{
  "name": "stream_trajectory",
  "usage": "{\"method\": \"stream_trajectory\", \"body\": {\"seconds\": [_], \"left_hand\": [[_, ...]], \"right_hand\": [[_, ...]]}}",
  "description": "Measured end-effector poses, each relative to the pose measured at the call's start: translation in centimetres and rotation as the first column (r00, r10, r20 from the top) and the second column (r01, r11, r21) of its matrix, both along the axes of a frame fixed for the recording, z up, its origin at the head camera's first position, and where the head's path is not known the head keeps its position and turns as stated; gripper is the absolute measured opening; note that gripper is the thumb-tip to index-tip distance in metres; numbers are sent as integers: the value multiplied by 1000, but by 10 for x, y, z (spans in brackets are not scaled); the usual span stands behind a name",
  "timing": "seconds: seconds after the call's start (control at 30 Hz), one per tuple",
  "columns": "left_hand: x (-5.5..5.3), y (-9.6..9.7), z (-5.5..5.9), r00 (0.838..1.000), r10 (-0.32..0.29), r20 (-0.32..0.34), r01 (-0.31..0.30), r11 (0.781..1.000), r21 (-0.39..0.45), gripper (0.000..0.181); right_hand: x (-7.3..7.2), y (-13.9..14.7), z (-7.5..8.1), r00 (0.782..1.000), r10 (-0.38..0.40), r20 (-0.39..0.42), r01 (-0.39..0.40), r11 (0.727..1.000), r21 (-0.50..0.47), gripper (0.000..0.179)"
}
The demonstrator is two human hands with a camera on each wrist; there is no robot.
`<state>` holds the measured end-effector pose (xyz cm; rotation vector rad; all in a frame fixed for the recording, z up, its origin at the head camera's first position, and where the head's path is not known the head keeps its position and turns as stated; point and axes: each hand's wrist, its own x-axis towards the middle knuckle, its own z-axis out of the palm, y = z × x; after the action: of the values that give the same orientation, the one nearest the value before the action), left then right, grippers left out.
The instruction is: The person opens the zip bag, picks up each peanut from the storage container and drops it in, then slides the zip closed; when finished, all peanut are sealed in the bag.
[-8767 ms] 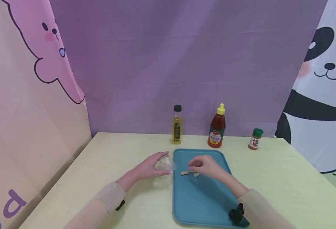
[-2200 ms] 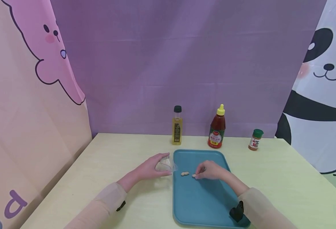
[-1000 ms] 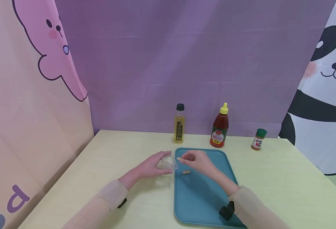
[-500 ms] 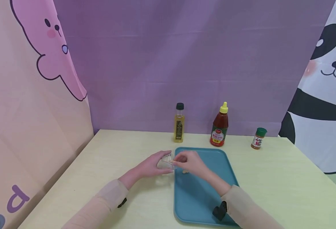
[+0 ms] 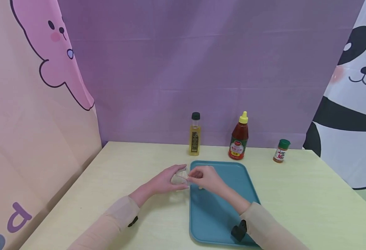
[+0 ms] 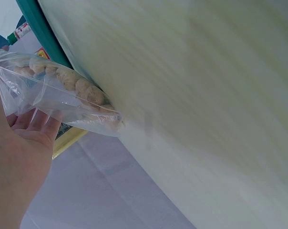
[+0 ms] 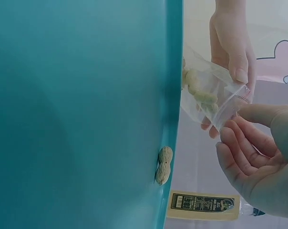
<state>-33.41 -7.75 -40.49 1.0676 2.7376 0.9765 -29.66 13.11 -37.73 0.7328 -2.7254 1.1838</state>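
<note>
My left hand point(image 5: 167, 181) holds a clear plastic zip bag point(image 5: 179, 178) just left of the blue tray point(image 5: 223, 215), its mouth facing right. Several unshelled peanuts point(image 6: 89, 93) lie inside the bag in the left wrist view. My right hand point(image 5: 207, 178) reaches across the tray's left edge, with thumb and curled fingertips at the bag's mouth. No peanut shows between those fingertips, and whether they pinch anything is hidden. One peanut point(image 7: 164, 165) lies on the tray by its edge, partly hidden under my right hand in the head view.
Behind the tray stand an oil bottle point(image 5: 195, 136), a red sauce bottle point(image 5: 239, 139) with a yellow cap, and a small green-capped spice jar point(image 5: 281, 151). The pale table point(image 5: 108, 173) meets a purple backdrop point(image 5: 158, 69) at the back.
Several seconds ago several peanuts lay on the tray; now one shows. My right hand picked one up and moved it left to the bag's mouth; it no longer shows. My left hand stayed put.
</note>
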Motion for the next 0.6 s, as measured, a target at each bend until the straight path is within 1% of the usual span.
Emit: {"method": "stream_trajectory", "body": {"seconds": [0.23, 0.4, 0.5, 0.6], "left_hand": [[0, 0, 0, 1000, 0, -6, 0, 1000, -1, 81], [-1, 0, 0, 1000, 5, -10, -5, 1000, -1, 81], [-1, 0, 0, 1000, 9, -10, -9, 1000, -4, 82], [-1, 0, 0, 1000, 12, -16, -13, 1000, -11, 83]], "right_hand": [[-3, 6, -1, 998, -9, -62, 9, 1000, -11, 15], [-5, 14, 0, 994, -20, -112, 22, 1000, 18, 13], [-5, 19, 0, 994, -10, -111, 14, 999, 39, 15], [-7, 25, -3, 996, -1, -88, 5, 999, 52, 18]]}}
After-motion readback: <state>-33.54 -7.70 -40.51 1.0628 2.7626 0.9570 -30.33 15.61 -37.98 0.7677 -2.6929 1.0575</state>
